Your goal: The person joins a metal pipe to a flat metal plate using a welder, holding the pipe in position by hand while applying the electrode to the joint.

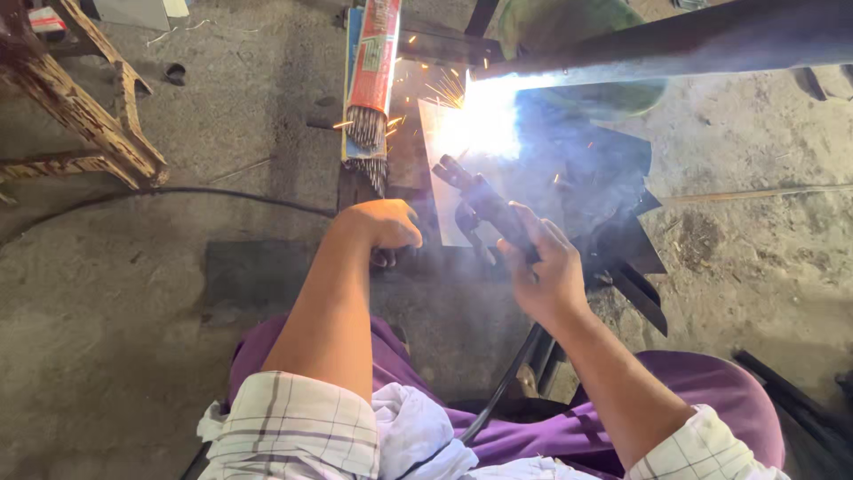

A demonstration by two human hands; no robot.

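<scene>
My right hand grips a black welding electrode holder that points up toward a bright white-blue arc with sparks flying from it. The arc burns where a flat metal sheet meets a long dark steel bar. My left hand is curled into a loose fist and rests on the left edge of the metal work, just left of the holder. What lies under its fingers is hidden. A black cable runs from the holder down between my knees.
Packs of welding rods lie open beyond my left hand. A rough wooden frame stands at the far left, and a black cable crosses the concrete floor. Dark metal bars lie at the right, beside my purple trousers.
</scene>
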